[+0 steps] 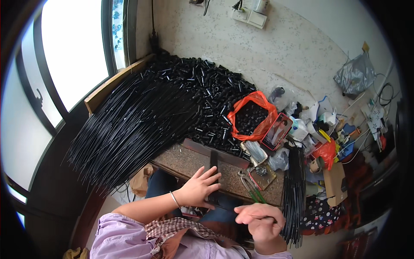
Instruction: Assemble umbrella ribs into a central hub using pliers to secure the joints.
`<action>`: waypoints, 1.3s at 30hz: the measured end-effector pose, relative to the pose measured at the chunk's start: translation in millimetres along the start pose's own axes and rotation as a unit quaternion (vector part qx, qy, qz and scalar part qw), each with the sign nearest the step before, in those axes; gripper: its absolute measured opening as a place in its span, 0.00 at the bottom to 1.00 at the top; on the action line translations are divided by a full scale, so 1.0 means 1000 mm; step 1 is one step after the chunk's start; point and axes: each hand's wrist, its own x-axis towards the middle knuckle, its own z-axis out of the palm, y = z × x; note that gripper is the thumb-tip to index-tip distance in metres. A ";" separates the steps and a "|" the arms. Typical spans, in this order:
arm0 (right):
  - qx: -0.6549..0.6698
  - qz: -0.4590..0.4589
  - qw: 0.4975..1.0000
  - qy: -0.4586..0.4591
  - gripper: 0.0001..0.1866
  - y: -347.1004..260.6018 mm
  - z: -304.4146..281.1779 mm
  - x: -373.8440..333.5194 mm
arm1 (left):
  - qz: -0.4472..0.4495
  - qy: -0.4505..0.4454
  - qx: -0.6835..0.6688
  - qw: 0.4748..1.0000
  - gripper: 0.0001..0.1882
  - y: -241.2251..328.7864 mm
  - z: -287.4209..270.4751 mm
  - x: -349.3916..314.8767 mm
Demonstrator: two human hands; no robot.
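Observation:
My left hand [199,188], with a bracelet at the wrist, is stretched out over the front edge of the speckled table [174,160]. Its fingers are spread beside a dark upright strip [214,160], and nothing shows in its grasp. Lower and to the right, my right hand [261,219] is closed with its fingers curled inward. What it holds, if anything, is too small to make out. Beyond the left hand lies a large bundle of thin black rods [133,125]. A heap of short black tubular pieces [198,80] covers the back of the table.
An orange bag [271,113] holds black ring-like pieces. Beside it are a phone [277,131] and green-handled pliers [255,190]. More black rods [294,190] hang over the right edge. A low board [215,153] stands before the heap. Mixed clutter and a cardboard box [335,183] lie right.

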 end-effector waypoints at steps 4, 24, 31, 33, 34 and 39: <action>0.036 -0.158 0.985 0.052 0.15 -0.062 -0.004 0.005 | 0.145 0.038 -0.230 0.962 0.17 0.009 -0.023 0.023; 0.207 0.086 0.842 0.491 0.18 0.106 -0.050 0.045 | -0.202 0.120 -0.921 0.312 0.30 0.048 0.034 0.025; 0.050 0.019 0.981 0.186 0.15 0.080 -0.021 0.032 | 0.067 0.123 -0.553 0.821 0.22 0.037 -0.070 0.017; 0.041 0.106 0.980 0.163 0.13 0.101 -0.018 0.007 | 0.103 0.279 -0.362 0.883 0.21 0.027 -0.094 0.035; 0.023 0.137 0.983 0.118 0.12 0.114 -0.016 -0.001 | 0.110 0.319 -0.269 0.902 0.20 0.017 -0.100 0.045; 0.076 0.294 0.953 0.020 0.16 0.173 0.002 -0.051 | -0.019 0.057 -0.375 0.925 0.09 -0.025 -0.068 0.065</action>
